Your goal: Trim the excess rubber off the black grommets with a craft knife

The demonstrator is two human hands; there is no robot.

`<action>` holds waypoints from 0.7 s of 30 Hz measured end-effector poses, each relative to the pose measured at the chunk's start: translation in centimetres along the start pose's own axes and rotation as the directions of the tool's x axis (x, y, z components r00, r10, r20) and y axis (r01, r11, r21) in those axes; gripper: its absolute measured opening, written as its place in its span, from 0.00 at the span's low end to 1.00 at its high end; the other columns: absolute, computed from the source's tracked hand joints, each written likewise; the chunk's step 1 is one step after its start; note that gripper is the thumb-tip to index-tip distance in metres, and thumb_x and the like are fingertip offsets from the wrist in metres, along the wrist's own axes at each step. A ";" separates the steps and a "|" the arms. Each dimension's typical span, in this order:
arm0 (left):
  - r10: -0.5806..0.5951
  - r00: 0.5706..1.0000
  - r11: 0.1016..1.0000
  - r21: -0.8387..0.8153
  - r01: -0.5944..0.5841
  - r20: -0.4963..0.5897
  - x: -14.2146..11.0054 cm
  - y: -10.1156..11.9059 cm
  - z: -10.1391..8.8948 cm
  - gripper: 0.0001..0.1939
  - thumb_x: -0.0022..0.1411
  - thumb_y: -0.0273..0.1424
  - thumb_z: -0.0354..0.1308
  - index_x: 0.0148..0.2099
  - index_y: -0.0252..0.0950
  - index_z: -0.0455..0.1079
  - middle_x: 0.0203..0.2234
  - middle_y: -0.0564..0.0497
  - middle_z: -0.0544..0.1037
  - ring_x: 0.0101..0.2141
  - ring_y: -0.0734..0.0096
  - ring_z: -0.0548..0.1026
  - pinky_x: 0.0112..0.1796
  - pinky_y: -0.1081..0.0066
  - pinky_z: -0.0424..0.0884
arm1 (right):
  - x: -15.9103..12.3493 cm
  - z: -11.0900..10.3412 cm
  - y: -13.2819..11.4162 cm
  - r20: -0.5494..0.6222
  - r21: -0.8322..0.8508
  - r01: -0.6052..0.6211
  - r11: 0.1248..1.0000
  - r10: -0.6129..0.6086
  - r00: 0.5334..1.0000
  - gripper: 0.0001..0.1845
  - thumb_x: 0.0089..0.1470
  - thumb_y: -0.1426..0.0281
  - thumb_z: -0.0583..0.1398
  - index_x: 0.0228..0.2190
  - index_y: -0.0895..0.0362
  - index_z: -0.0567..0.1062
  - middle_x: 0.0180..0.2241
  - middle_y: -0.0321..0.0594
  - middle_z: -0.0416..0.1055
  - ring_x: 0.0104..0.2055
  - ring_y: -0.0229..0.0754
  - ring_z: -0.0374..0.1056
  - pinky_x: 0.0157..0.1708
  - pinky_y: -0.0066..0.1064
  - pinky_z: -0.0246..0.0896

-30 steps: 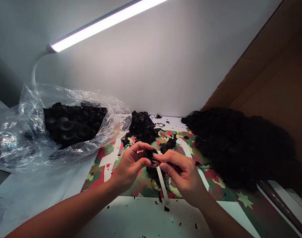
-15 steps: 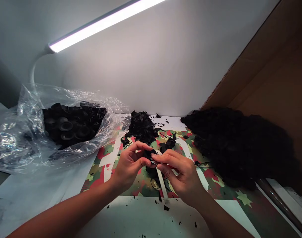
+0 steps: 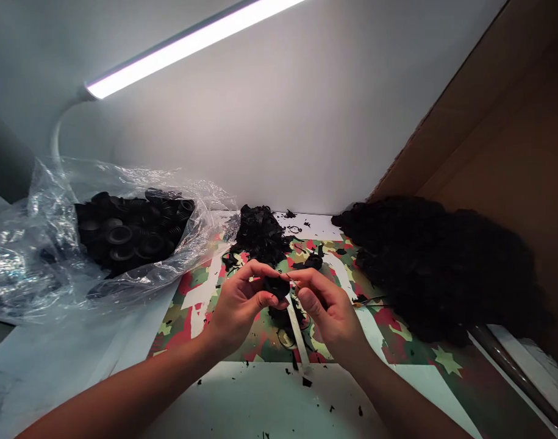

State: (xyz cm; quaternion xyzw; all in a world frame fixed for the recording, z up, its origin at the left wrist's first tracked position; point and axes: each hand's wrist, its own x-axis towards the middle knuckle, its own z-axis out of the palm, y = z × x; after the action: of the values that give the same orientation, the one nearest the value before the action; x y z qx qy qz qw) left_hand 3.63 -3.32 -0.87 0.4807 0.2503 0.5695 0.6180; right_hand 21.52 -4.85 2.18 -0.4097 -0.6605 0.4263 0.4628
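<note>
Held between the thumb and fingers of my left hand [image 3: 235, 308] is a small round black rubber part [image 3: 277, 287]. My right hand [image 3: 332, 312] is close against its right side, with the index fingertip at the upper edge and the thumb bent just below. A thin sliver seems to show at the right fingertips, too small to name. Under both hands a narrow white strip [image 3: 299, 338] lies lengthwise on the camouflage-patterned sheet [image 3: 260, 349]. Black scraps [image 3: 283, 317] surround its far end, partly hidden by my fingers.
A clear plastic bag [image 3: 205, 244] full of black ribbed rubber parts [image 3: 123, 235] stands at left. Black shavings [image 3: 260, 231] are heaped at the back middle. A large black pile [image 3: 434, 268] rests against cardboard [image 3: 498, 134] on the right. A lit lamp [image 3: 191, 49] hangs above.
My right fingers have shifted to the black part's upper right edge, uncovering more of it. The right thumb has drawn back from the part. My left hand keeps its hold.
</note>
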 end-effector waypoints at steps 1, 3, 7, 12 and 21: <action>0.005 1.000 1.000 0.017 -0.005 -0.005 0.0 0.0 0.0 0.11 0.58 0.26 0.68 0.43 0.38 0.74 0.32 0.53 0.76 0.30 0.76 0.78 0.33 0.76 0.79 | 0.1 0.0 0.0 0.012 0.036 -0.034 0.999 0.033 0.999 0.18 0.61 0.55 0.59 0.44 0.54 0.78 0.24 0.32 0.63 0.24 0.35 0.58 0.23 0.27 0.52; 0.025 0.999 0.998 0.062 -0.024 -0.022 -0.1 0.1 0.0 0.12 0.56 0.24 0.68 0.43 0.38 0.74 0.32 0.54 0.76 0.30 0.77 0.78 0.32 0.78 0.77 | 0.2 0.2 0.1 0.038 0.086 -0.084 0.993 0.081 0.996 0.19 0.57 0.54 0.63 0.42 0.55 0.79 0.22 0.30 0.59 0.23 0.34 0.54 0.23 0.26 0.50; 0.071 0.997 0.987 0.146 -0.064 -0.043 -0.1 0.1 0.4 0.15 0.52 0.19 0.69 0.41 0.39 0.74 0.34 0.54 0.76 0.34 0.75 0.78 0.34 0.80 0.76 | 0.2 0.6 0.6 0.016 0.047 -0.052 0.998 0.051 0.999 0.11 0.56 0.61 0.65 0.33 0.57 0.80 0.26 0.34 0.64 0.27 0.36 0.58 0.26 0.27 0.53; -0.003 0.998 0.956 0.291 0.023 -0.070 -0.2 -0.1 0.5 0.18 0.49 0.22 0.71 0.42 0.38 0.72 0.29 0.57 0.73 0.31 0.77 0.75 0.32 0.79 0.74 | 0.0 0.7 1.2 -0.013 -0.240 0.166 0.956 -0.175 0.985 0.08 0.57 0.75 0.58 0.27 0.57 0.73 0.25 0.33 0.63 0.26 0.35 0.57 0.26 0.27 0.51; 0.027 0.998 0.938 0.348 -0.008 -0.048 -0.5 -0.6 0.1 0.16 0.51 0.25 0.72 0.38 0.37 0.68 0.31 0.55 0.74 0.32 0.75 0.76 0.35 0.75 0.75 | 0.1 1.1 1.8 -0.046 -0.224 0.043 0.974 -0.054 0.997 0.13 0.64 0.68 0.52 0.27 0.54 0.60 0.22 0.30 0.60 0.23 0.34 0.54 0.23 0.27 0.47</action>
State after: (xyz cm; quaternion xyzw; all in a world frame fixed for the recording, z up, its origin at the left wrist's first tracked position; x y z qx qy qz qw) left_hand 3.82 -3.77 -1.46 0.5694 0.3587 0.5342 0.5116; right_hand 20.70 -4.45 0.26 -0.4535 -0.7017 0.3275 0.4412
